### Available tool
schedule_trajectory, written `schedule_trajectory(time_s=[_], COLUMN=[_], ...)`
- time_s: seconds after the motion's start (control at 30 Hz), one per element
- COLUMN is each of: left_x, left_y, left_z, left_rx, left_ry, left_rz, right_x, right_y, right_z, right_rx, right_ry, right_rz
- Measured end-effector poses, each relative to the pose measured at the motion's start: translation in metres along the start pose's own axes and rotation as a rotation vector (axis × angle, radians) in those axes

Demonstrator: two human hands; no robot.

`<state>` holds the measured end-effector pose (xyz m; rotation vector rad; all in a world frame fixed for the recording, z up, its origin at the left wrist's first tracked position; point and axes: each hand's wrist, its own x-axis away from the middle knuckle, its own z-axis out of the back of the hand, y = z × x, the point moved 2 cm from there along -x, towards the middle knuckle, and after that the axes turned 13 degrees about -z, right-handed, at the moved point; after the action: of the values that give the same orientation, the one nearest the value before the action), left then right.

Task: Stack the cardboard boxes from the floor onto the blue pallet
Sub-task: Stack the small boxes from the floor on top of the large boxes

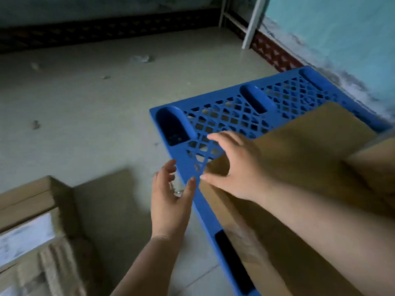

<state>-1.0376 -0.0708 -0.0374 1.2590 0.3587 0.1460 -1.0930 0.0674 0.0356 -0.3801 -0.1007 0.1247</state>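
Observation:
A blue pallet [224,116] with a lattice top lies on the floor at the right. A flat cardboard box [299,150] rests on it, and a second box [376,167] sits on top of that at the far right edge. My right hand [237,165] hovers over the near left corner of the flat box, fingers spread, thumb by the box edge. My left hand [171,199] is open beside the pallet's left edge, holding nothing. More cardboard boxes [32,221] stand on the floor at the lower left, one with a white label.
The grey tiled floor [96,103] carries a few scraps of litter. A turquoise wall [342,28] runs behind the pallet, with a white metal frame leg [252,24] near the corner. A dark patterned skirting lines the far wall.

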Motion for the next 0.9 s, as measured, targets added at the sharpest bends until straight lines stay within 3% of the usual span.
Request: schedule_trajectory(time_s=[0.13, 0.27, 0.53, 0.7, 0.9], left_x=[0.03, 0.086, 0.171, 0.152, 0.07], left_y=[-0.061, -0.107, -0.159, -0.188, -0.238], left_z=[0.122, 0.223, 0.337, 0.367, 0.381], left_rx=[-0.141, -0.191, -0.407, -0.546, -0.628], left_ry=[0.109, 0.235, 0.44, 0.356, 0.196], left_rz=[0.151, 0.314, 0.51, 0.437, 0.442], right_x=[0.014, 0.041, 0.088, 0.065, 0.013], right_y=[-0.094, -0.157, -0.221, -0.253, -0.276], right_z=[-0.085, -0.158, -0.264, -0.302, -0.348], right_rx=[-0.003, -0.045, -0.042, -0.039, -0.002], right_ry=[-0.235, -0.44, -0.638, -0.583, -0.551], right_rz=[0.09, 0.065, 0.024, 0.005, -0.175])
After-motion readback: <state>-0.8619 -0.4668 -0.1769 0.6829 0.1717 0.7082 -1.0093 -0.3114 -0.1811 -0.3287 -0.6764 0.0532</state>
